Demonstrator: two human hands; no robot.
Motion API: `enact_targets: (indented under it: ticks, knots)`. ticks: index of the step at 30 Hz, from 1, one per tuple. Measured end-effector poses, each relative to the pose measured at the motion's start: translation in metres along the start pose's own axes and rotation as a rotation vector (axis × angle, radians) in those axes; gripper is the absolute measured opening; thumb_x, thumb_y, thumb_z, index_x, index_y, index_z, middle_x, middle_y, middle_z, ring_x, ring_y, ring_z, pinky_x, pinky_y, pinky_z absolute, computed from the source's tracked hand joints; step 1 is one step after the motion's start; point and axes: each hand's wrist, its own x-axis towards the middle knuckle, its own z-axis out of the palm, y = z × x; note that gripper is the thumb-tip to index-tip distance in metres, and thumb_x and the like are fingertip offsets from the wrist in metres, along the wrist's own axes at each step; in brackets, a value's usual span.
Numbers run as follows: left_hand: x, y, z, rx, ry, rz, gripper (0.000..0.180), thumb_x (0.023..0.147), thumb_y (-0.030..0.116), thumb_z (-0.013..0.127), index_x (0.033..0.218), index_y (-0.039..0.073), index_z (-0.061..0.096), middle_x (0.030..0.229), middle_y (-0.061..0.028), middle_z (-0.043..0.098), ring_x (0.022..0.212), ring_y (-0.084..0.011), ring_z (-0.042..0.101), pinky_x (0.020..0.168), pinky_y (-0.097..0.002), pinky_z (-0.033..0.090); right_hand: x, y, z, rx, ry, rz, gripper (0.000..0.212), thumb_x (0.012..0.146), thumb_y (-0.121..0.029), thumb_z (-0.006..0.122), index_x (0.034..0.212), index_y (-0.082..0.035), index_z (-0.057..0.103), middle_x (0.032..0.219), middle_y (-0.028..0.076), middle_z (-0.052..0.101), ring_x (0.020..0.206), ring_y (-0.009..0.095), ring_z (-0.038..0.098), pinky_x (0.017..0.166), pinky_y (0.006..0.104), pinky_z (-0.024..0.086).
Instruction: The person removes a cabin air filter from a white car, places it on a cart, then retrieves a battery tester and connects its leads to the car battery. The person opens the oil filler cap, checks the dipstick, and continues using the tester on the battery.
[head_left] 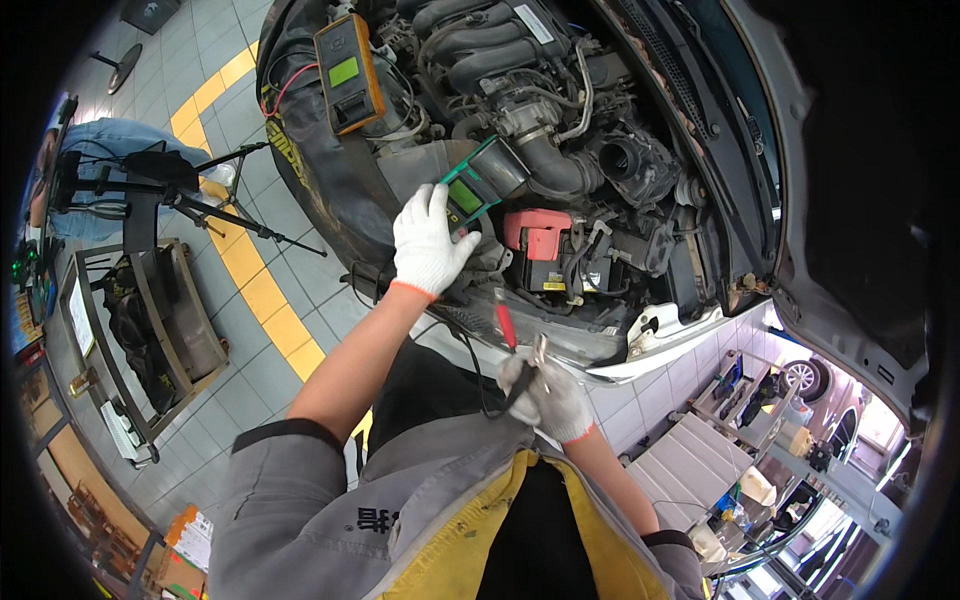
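Observation:
My left hand [432,242], in a white knit glove, grips the lower end of a green-framed handheld tester [466,199] with a lit green screen. Its fingers lie along one side and the thumb along the other. The tester is over the engine bay. Closer to my body, my right gloved hand [548,398] is closed around test clips. A red clip [505,325] with a metal tip points up from it, beside bare metal jaws [541,350]. A black cable [511,392] runs out at the hand's left side. A car battery [566,274] with a red terminal cover [538,232] sits ahead of this hand.
An orange-and-grey meter [349,75] with a red lead lies on the dark fender cover [318,170]. The raised hood [850,200] is at right. A tripod [205,195] and a metal cart [150,340] stand left, with a person's blue-clad legs nearby. A workbench [690,460] is lower right.

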Motion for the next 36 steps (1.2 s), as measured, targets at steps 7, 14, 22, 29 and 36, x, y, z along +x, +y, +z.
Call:
enact_targets:
  ticks: [7,14,22,29,36]
  knots:
    - [0.018,-0.029,0.013,0.056,-0.271,-0.093,0.101,0.069,0.032,0.092,0.153,0.004,0.044,0.133,-0.0219,0.058,0.122,-0.0422,0.059,0.102,-0.0502,0.052,-0.063,-0.004,0.026,0.049,-0.123,-0.076,0.058,0.099,-0.054,0.067,0.113,0.002,0.062,0.098,0.016,0.054,0.048,0.008,0.038,0.041,0.0249,0.032]
    - [-0.046,-0.059,-0.083,-0.181,-0.259,-0.408,0.091,0.075,0.039,0.084,0.151,0.0,0.051,0.139,-0.0258,0.06,0.13,-0.0432,0.06,0.11,-0.0452,0.05,-0.129,-0.026,0.01,0.0,-0.161,-0.192,0.057,0.099,-0.056,0.065,0.105,0.001,0.061,0.092,0.013,0.054,0.043,0.01,0.035,0.039,0.0275,0.034]
    - [-0.238,-0.012,-0.299,-0.802,-0.355,-0.378,0.088,0.082,0.029,0.079,0.157,-0.001,0.044,0.147,-0.016,0.057,0.138,-0.0251,0.054,0.119,-0.0388,0.041,-0.12,-0.063,0.024,-0.448,0.198,-0.641,0.039,0.108,-0.042,0.058,0.104,-0.003,0.061,0.099,0.012,0.065,0.063,0.015,0.056,0.05,0.0251,0.043]
    - [-0.418,0.061,-0.366,0.069,-0.888,-0.179,0.074,0.076,0.028,0.08,0.143,0.007,0.057,0.123,-0.0218,0.068,0.114,-0.0419,0.068,0.096,-0.0481,0.058,-0.098,-0.111,0.16,-0.223,-0.597,-0.61,0.031,0.106,-0.029,0.055,0.111,0.0,0.063,0.107,0.01,0.066,0.076,0.017,0.053,0.066,0.0301,0.046]
    - [-0.685,-0.05,-0.418,0.101,-0.39,-1.161,0.08,0.077,0.036,0.081,0.148,0.009,0.058,0.139,-0.0236,0.065,0.123,-0.0351,0.068,0.103,-0.0413,0.055,-0.108,-0.071,0.253,-0.559,-0.635,-0.84,0.045,0.108,-0.034,0.054,0.126,0.007,0.06,0.135,0.014,0.061,0.102,0.021,0.058,0.095,0.0334,0.048]
